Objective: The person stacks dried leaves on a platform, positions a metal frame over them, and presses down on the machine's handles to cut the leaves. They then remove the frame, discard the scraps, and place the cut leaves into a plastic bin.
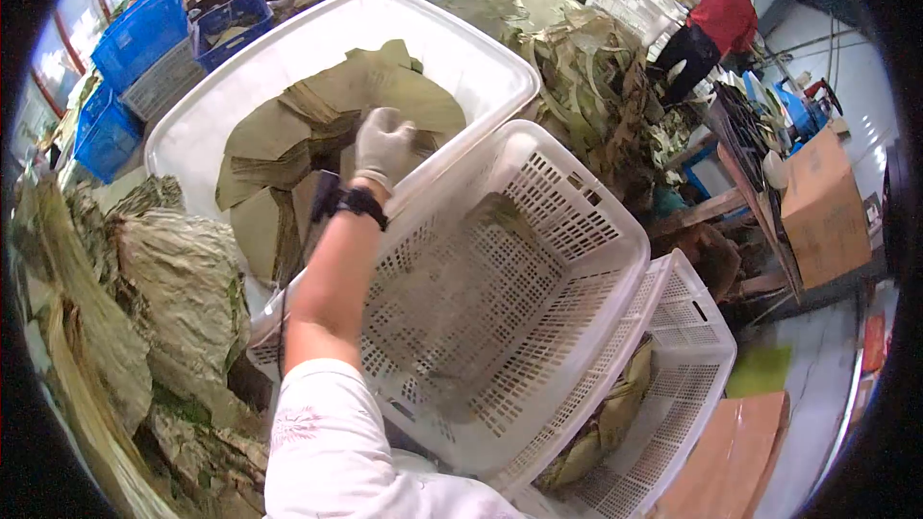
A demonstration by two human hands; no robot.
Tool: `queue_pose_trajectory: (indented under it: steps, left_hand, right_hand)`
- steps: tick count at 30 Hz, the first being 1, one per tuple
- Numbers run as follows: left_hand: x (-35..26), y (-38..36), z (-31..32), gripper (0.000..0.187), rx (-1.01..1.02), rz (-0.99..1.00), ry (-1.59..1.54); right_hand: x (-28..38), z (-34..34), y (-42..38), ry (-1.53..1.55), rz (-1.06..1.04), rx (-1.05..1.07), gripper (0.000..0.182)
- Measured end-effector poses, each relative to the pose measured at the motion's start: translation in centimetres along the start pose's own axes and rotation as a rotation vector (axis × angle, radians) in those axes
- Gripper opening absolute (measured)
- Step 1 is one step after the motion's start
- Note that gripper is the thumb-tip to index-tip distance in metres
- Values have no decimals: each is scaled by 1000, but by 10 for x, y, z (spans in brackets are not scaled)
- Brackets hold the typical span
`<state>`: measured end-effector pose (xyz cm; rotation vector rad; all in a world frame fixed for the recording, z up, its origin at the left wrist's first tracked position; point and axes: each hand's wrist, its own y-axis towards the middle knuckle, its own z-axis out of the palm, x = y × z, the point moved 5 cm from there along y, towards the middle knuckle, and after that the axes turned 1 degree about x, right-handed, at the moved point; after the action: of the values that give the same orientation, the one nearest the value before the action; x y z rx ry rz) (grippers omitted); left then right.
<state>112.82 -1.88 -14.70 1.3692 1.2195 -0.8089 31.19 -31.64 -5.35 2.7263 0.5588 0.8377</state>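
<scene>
My left hand [385, 146], in a white glove with a dark band at the wrist, reaches over the near side of a large white plastic tub [452, 34]. Its fingers are curled in, and whatever they may hold is hidden. Right beside and under the hand lie stacks of flat, trimmed greenish-brown dried leaves [274, 139], fanned in a ring inside the tub. Against the tub stands a white perforated basket [577, 317], with one small dark green leaf piece [505, 216] by its far wall. My right hand is out of view.
Large dried leaves [183, 298] are heaped at left, with another pile [586, 86] beyond the tub. A second white basket [687, 346] holds folded leaves at lower right. Blue crates [144, 34] stand at back left. Cardboard boxes [822, 211] and a person in red [716, 14] are at right.
</scene>
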Motion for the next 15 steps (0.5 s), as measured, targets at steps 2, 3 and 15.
queue_pose_trajectory:
  steps: [2,3,15]
  left_hand:
    - [-62,-43,4,29,65,109,-206]
    - [-96,-72,2,24,35,92,-203]
    - [-283,-375,-59,26,594,501,301]
  right_hand:
    - [34,68,20,375,59,194,43]
    - [53,98,21,419,-13,247,41]
    - [102,315,-93,149,-797,1300,43]
